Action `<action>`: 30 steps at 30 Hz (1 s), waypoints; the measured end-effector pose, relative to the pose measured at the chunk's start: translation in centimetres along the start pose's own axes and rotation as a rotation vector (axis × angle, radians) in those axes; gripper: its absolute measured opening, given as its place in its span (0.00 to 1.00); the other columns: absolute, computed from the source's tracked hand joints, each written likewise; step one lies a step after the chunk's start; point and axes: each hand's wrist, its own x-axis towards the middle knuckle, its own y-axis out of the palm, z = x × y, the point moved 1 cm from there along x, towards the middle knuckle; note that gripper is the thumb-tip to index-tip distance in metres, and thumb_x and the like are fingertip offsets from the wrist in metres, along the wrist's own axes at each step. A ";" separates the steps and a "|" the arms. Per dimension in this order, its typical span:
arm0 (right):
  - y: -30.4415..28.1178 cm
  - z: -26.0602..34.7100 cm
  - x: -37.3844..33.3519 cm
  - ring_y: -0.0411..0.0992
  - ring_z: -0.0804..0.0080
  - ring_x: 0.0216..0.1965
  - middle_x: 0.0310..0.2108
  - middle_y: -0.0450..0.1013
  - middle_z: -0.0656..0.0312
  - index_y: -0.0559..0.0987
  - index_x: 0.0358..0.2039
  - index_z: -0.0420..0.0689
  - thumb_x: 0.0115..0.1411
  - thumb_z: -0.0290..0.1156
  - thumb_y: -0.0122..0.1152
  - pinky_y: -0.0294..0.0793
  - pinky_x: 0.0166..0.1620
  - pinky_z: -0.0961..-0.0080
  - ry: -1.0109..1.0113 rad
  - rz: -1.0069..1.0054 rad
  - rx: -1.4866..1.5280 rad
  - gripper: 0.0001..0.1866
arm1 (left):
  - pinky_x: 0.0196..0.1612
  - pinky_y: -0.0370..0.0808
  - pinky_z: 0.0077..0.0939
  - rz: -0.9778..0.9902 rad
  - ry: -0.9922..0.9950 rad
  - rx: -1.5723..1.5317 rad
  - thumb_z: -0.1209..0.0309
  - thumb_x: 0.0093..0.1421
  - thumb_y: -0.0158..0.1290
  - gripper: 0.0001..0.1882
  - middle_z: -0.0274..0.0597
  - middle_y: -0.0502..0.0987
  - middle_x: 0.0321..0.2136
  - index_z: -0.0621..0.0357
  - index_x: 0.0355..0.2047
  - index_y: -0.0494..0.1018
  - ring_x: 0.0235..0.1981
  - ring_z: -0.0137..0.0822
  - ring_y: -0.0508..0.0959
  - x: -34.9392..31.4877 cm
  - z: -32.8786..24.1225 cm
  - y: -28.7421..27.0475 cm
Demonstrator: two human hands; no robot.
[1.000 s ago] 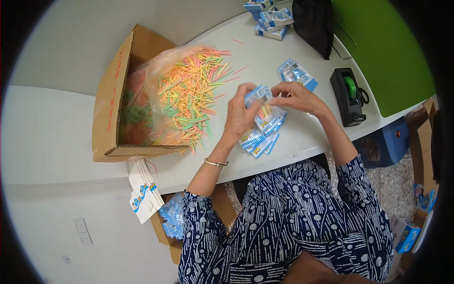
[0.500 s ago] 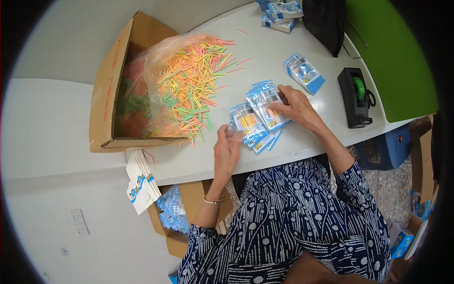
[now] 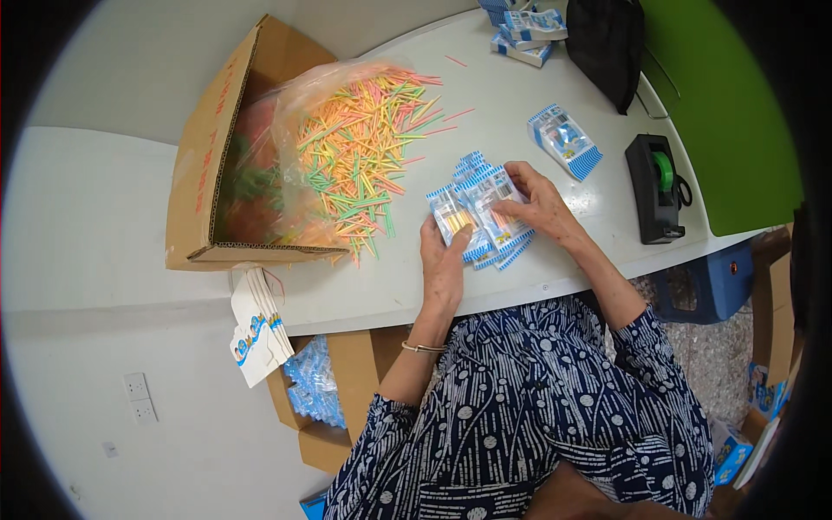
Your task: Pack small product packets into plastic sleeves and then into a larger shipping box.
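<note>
Several small clear packets with blue-striped ends lie bunched together near the front of the table. The left packet [image 3: 448, 208] shows pale yellow and orange sticks inside; the right packet [image 3: 490, 192] overlaps it. My left hand [image 3: 443, 270] grips the bunch at its left edge, thumb on top of the left packet and fingers along its side. On the other side my right hand [image 3: 544, 211] is closed on the right packet, thumb across its face and fingers round its far edge. How many packets lie beneath is hidden.
Beyond my left hand a cardboard box [image 3: 192, 186] on its side spills coloured sticks [image 3: 360, 143] from a clear bag. At right are another packet [image 3: 565, 141], a black tape dispenser [image 3: 648, 191] and a black bag [image 3: 602, 48]. Blue-white packs [image 3: 524, 52] sit at the back.
My left hand has moved right and closed on the left edge of the packets. The packets are drawn closer together, while my right hand keeps its hold. The whole view has shifted slightly.
</note>
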 end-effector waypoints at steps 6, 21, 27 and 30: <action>-0.6 -0.6 -0.4 0.68 0.63 0.50 0.49 0.67 0.48 0.64 0.54 0.31 0.47 0.34 0.71 0.66 0.54 0.73 0.092 0.028 0.409 0.37 | 0.52 0.72 0.28 0.116 -0.229 -0.222 0.81 0.57 0.50 0.27 0.48 0.69 0.50 0.69 0.56 0.56 0.50 0.36 0.72 -0.1 -1.3 1.5; -1.9 0.3 -0.8 0.68 0.73 0.49 0.46 0.70 0.58 0.64 0.54 0.37 0.46 0.25 0.69 0.67 0.54 0.78 0.152 0.142 0.714 0.34 | 0.50 0.70 0.26 0.180 0.067 0.131 0.79 0.54 0.51 0.25 0.45 0.70 0.46 0.66 0.53 0.59 0.46 0.33 0.72 -0.9 -0.7 2.1; -2.6 0.2 -1.4 0.71 0.74 0.47 0.46 0.71 0.59 0.63 0.55 0.38 0.48 0.22 0.65 0.68 0.53 0.77 0.189 0.183 0.745 0.33 | 0.55 0.64 0.37 0.129 0.318 0.578 0.74 0.53 0.55 0.26 0.53 0.69 0.44 0.69 0.51 0.61 0.47 0.44 0.69 -1.0 1.3 1.1; -3.0 0.5 -1.8 0.71 0.75 0.46 0.46 0.72 0.60 0.64 0.55 0.39 0.49 0.21 0.64 0.67 0.53 0.78 0.188 0.170 0.805 0.31 | 0.55 0.62 0.39 0.127 0.281 0.596 0.73 0.53 0.55 0.27 0.56 0.67 0.45 0.70 0.52 0.60 0.48 0.47 0.67 -1.6 1.7 1.1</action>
